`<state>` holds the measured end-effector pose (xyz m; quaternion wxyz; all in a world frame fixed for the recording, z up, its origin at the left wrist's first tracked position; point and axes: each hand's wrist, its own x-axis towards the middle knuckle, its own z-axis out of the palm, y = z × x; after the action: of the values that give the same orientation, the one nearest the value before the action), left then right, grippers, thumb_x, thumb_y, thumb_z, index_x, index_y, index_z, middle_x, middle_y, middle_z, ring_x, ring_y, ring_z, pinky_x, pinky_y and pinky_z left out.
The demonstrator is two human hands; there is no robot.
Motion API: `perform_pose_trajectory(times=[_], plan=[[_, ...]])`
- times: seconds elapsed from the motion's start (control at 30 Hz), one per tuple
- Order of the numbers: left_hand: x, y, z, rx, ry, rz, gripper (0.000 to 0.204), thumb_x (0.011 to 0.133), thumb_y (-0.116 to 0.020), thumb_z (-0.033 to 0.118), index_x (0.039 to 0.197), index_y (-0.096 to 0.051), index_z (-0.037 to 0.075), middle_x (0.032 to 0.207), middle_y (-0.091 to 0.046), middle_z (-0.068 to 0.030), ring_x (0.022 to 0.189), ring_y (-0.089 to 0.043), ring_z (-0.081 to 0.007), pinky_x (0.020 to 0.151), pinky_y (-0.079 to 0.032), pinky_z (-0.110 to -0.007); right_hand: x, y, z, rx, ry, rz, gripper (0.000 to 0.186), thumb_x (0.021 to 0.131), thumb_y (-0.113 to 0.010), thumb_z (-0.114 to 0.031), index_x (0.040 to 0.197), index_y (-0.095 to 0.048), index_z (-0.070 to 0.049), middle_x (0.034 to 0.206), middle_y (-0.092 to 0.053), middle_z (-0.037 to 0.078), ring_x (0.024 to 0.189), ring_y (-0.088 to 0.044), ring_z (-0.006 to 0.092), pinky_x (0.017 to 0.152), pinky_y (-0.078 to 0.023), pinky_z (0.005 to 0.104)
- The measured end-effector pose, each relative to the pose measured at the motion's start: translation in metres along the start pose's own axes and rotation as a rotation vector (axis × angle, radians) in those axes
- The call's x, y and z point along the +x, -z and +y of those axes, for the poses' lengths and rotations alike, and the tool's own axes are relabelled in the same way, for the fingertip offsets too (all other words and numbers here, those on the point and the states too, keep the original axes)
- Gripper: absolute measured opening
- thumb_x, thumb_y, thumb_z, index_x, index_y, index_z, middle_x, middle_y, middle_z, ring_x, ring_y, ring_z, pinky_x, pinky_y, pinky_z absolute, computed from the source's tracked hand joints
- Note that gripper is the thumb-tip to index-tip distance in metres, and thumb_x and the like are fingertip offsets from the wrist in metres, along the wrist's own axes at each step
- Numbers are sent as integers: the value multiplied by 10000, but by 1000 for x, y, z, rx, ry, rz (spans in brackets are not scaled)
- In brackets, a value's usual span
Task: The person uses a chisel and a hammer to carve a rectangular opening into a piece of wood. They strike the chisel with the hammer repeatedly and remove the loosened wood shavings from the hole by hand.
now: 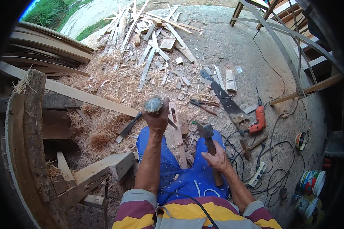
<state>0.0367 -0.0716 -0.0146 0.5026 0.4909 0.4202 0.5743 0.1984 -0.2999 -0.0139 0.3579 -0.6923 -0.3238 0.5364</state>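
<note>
My left hand [157, 121] is raised in front of me, closed around a chisel [153, 104] whose battered, mushroomed top sticks up above my fist. Beneath it, a narrow wooden strip [176, 138] lies between my blue-trousered legs. My right hand [217, 159] grips the wooden handle of a hammer [205, 131]; its steel head points up and away, just right of the strip. The two hands are apart, and the hammer head sits lower than the chisel top.
A handsaw [227, 101], pliers [202, 105], an orange drill [259, 119], a second hammer [250, 147] and a power strip [258, 173] with tangled cables lie to the right. Shavings and offcuts [149, 57] lie ahead, long planks [46, 49] to the left, and paint cans [310, 182] at far right.
</note>
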Motion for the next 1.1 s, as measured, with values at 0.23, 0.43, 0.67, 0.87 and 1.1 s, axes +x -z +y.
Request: perform_pose_trajectory(times=[0.23,0.43,0.67,0.87,1.1], plan=[[-34,-22,-13,669,-515,-363,168,851,-760,200,777,-662,86,736,-654,-43,678,-647,-217,631,-498,-352,-13,2,-49,153,67,-103,646,854,-751,-151,1364,-407,44,816,-612,76,689,-638,177,594,-543,326],[-70,3,-47,334,-465,-319,75,799,-729,120,838,-690,71,816,-677,-85,672,-679,-261,615,-541,-339,-35,8,-124,-491,945,184,672,826,-724,-80,1394,-380,21,872,-635,165,670,-668,316,577,-558,410],[-59,-7,-21,799,-815,-346,206,773,-780,185,956,-705,129,810,-686,-75,723,-680,-281,620,-519,-363,-15,4,-114,-968,520,-15,608,808,-632,-42,1366,-398,25,957,-649,284,832,-676,439,725,-559,472],[-59,17,-25,893,-727,-340,159,842,-729,236,802,-650,104,796,-640,-69,722,-632,-260,623,-507,-416,-63,19,-189,-436,970,291,551,855,-746,-102,1339,-496,-17,865,-652,100,668,-642,197,621,-517,349],[-56,11,-31,710,-684,-433,162,848,-719,204,756,-639,97,761,-622,-68,700,-601,-273,611,-488,-429,-69,16,-252,16,1519,788,500,939,-595,-103,1377,-380,7,775,-538,111,640,-514,209,595,-463,359]])
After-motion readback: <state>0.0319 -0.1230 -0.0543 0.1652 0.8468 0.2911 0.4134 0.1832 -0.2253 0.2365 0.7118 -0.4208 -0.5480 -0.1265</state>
